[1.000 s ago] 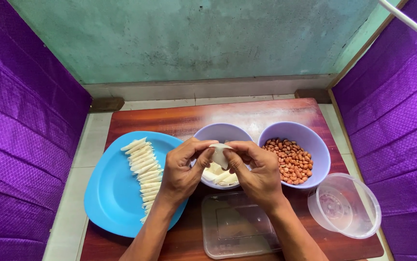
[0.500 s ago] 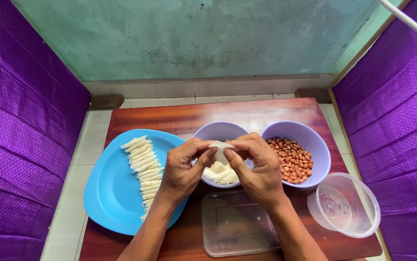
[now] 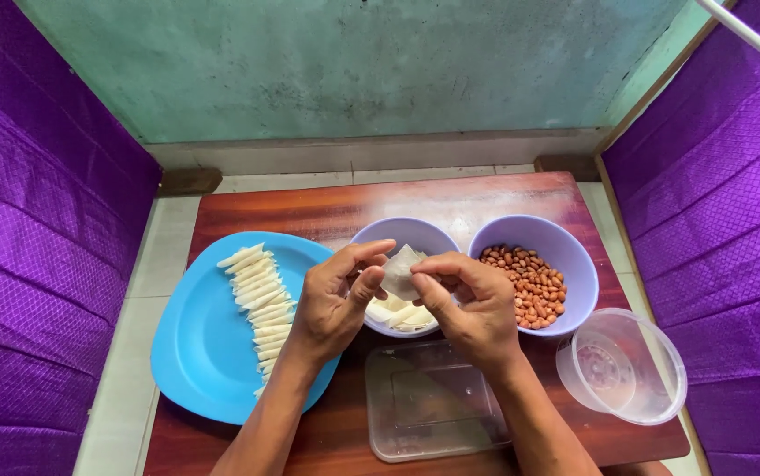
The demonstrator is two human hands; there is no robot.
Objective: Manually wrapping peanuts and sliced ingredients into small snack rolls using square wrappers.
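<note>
Above the middle of the wooden board [image 3: 327, 211], both hands meet over a lilac bowl [image 3: 402, 234] and share one small white wrapper [image 3: 400, 269]. The left hand [image 3: 334, 300] pinches the wrapper's left edge between thumb and curled fingers, closed narrowly on it. The right hand [image 3: 473, 304] grips the right edge the same way, its fingers folded over the sheet. The wrapper hangs just over the bowl, partly bent into a fold, and whether anything lies inside the fold cannot be told. More white wrapper pieces [image 3: 398, 313] lie in the bowl beneath the hands.

Just beside this bowl, toward the board's right edge, a second lilac bowl [image 3: 574, 256] holds brown peanuts [image 3: 525, 282]; the two bowls touch or nearly touch. At the board's left edge a blue plate [image 3: 195, 353] overhangs the side and carries a row of thin white rolled sticks [image 3: 261, 304], laid side by side in a column running from the far side toward the near one. The left wrist crosses the plate's right rim.

At the near edge, between the forearms, a clear rectangular plastic lid [image 3: 424, 405] lies flat. At the near right corner a clear round plastic tub [image 3: 622, 366] stands, partly over the board's edge. Purple quilted panels [image 3: 36, 247] flank both sides.
</note>
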